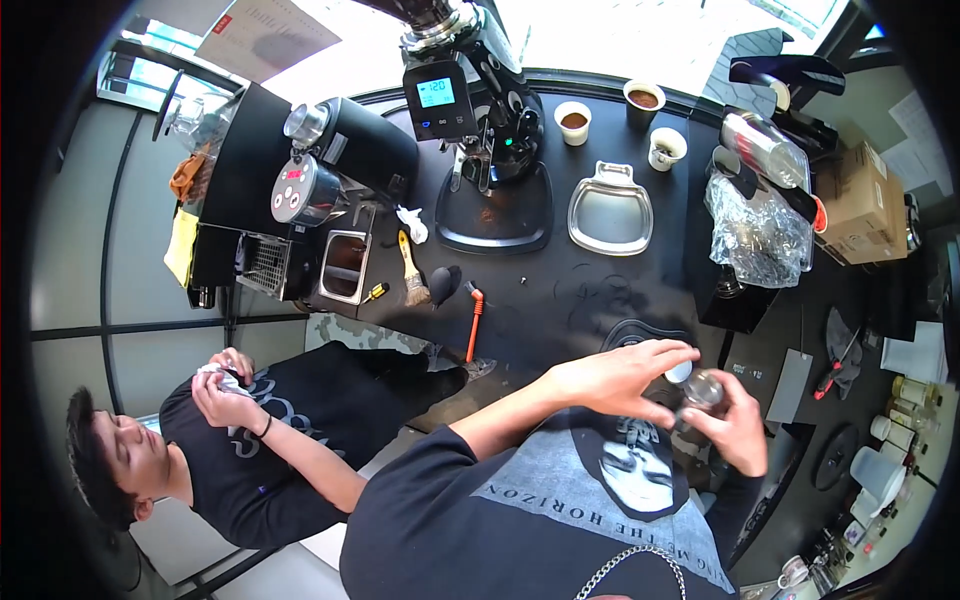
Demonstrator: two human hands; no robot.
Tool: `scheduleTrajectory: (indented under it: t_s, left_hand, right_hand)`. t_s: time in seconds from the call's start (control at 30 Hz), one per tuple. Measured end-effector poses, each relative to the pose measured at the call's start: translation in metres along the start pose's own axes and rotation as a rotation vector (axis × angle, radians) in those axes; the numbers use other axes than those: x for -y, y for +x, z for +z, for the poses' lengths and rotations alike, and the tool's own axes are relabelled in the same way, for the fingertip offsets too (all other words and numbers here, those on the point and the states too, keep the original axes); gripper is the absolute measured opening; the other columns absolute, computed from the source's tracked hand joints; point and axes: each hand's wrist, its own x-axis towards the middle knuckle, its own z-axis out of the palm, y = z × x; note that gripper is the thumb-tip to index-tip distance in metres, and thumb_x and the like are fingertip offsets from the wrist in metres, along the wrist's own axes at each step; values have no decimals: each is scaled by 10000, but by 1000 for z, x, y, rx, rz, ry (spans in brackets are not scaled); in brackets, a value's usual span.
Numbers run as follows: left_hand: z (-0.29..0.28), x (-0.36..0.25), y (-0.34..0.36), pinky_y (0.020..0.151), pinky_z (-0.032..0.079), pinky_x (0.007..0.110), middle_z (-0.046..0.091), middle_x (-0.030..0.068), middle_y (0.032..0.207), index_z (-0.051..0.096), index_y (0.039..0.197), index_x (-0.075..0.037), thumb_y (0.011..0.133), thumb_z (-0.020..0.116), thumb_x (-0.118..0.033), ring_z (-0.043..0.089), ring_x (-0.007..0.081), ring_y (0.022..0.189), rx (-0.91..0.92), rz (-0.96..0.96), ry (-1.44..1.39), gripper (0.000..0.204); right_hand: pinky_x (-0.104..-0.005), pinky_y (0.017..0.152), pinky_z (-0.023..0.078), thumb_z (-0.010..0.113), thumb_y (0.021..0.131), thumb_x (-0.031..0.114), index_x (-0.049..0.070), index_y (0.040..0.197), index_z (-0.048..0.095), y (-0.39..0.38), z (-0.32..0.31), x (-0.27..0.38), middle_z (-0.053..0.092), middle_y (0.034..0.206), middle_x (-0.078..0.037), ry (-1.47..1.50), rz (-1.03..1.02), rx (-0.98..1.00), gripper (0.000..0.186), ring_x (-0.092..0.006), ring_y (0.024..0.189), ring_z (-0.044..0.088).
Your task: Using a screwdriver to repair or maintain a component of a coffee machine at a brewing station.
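Note:
At the counter's front edge, close to my chest, my left hand is held flat with its fingers stretched out. My right hand grips a small round shiny piece, clear or metallic; its exact kind I cannot make out. The left thumb reaches toward that piece, and I cannot tell if it touches. Between the hands shows a white disc, partly covered by the left fingers. Behind them lies a black mat. A red-orange brush lies to the left.
A grinder with a black tray stands ahead, with a silver tray beside it. Cups of brown grounds stand at the back. Left lie a wooden-handled brush and a black blower. A co-worker holds a white cloth. Plastic wrap sits right.

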Motion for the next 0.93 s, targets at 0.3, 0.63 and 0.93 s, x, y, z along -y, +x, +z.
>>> scheduleTrajectory:
  t_s: [0.3,0.63,0.93]
  left_hand:
    - [-126,69,-47,992,537,363,624,232,1325,308,1562,50,899,790,-159,674,265,1107,-1076,-310,257,845]
    - [-214,136,-53,865,538,353,643,112,1007,440,1314,22,852,918,-288,643,219,877,-1513,-251,352,734]
    - [-208,166,-50,1106,373,529,521,240,1346,430,1373,18,771,950,-446,484,406,1285,-1543,-248,664,921]
  right_hand:
    - [-368,994,568,837,921,193,39,1578,456,34,51,50,641,1417,-164,165,-429,-51,775,-223,1209,670]
    - [-356,1009,554,743,1003,175,32,1563,459,18,49,18,690,1304,-123,246,-256,-51,644,-201,1131,692]
    - [-316,1011,540,712,1032,175,28,1546,481,10,39,5,689,1302,-107,235,-243,-111,582,-184,1139,683]
